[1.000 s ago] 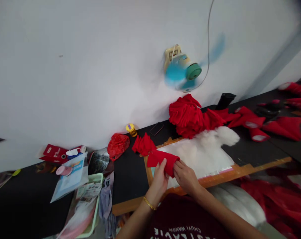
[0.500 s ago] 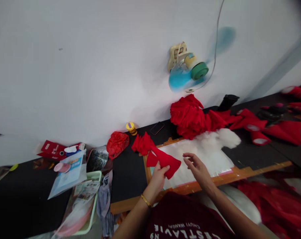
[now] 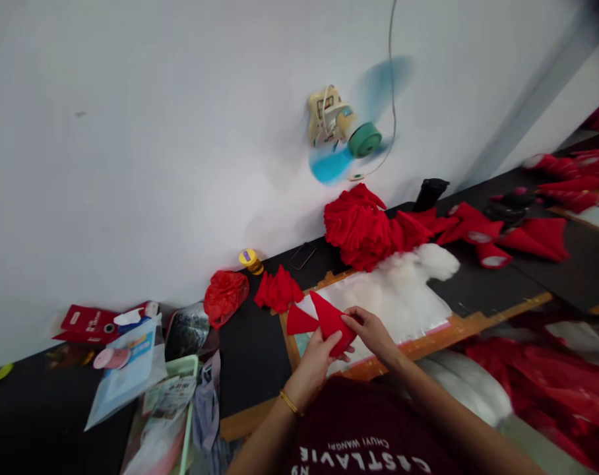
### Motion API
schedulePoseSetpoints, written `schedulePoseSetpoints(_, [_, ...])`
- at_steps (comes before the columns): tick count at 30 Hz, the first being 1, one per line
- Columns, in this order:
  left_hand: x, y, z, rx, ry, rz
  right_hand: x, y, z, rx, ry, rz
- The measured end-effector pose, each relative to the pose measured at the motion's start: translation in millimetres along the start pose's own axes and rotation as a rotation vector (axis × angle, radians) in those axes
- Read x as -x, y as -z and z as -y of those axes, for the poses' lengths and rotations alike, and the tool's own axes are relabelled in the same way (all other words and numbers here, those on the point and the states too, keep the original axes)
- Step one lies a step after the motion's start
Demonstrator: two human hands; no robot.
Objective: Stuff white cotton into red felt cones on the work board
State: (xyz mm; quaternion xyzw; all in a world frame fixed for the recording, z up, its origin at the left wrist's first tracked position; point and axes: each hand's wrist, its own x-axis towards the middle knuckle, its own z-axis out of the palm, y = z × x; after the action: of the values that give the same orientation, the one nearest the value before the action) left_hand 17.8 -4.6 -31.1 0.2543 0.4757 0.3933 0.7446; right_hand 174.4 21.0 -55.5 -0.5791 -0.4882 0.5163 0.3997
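Observation:
A folded, pointed piece of red cloth [image 3: 332, 323] is between my hands above the table edge. My left hand [image 3: 319, 353] grips its lower part, thumb on top. The fingers of my right hand [image 3: 363, 328] pinch its right edge. Another red piece [image 3: 299, 320] lies just left of it, beside a white patch. White stuffing [image 3: 403, 284] sits on the white sheet behind my hands. A small pile of red cloth pieces [image 3: 278, 289] is at the left of the sheet, and a big red heap [image 3: 361, 227] stands at the back.
A wall fan [image 3: 349, 132] with blurred blue blades hangs above. A phone [image 3: 302, 256], a yellow-lidded jar [image 3: 251, 261] and a red plastic bag [image 3: 225, 297] lie along the wall. At left stands a green basket [image 3: 192, 389]; red cones [image 3: 537, 239] lie at right.
My right hand has come in and closed on the cloth's right edge; before, it was apart with fingers spread. The cloth has turned so its point faces up. The view has shifted right.

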Motion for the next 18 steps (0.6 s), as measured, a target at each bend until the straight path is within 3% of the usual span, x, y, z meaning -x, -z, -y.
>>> schedulePoseSetpoints(3, [-2.7,0.6,4.4,-0.111,-0.056,-0.026,3.5,3.8,4.6,-0.094,-0.028,0.042])
schedulePoseSetpoints(7, [-14.2,1.1,19.0,-0.253,-0.032,0.013,15.4,-0.2,-0.7,-0.288,-0.119,0.406])
schedulePoseSetpoints(8, [-16.8,0.6,24.3,-0.282,-0.01,0.02,18.8,-3.0,-5.7,-0.327,-0.137,0.436])
schedulePoseSetpoints(11, [-21.5,-1.1,41.1,-0.315,0.094,0.047,27.1,-9.8,-29.5,-0.38,-0.208,0.288])
schedulePoseSetpoints(14, [-23.4,1.2,53.8,-0.307,0.246,0.1,34.7,-0.2,-60.0,-0.342,-0.279,0.067])
schedulePoseSetpoints(16, [-26.3,8.5,59.1,-0.311,0.322,0.077,45.6,22.4,-80.1,-0.251,-0.329,-0.128])
schedulePoseSetpoints(18, [-31.9,22.7,63.3,-0.348,0.352,0.044,67.7,58.9,-97.0,-0.138,-0.382,-0.313])
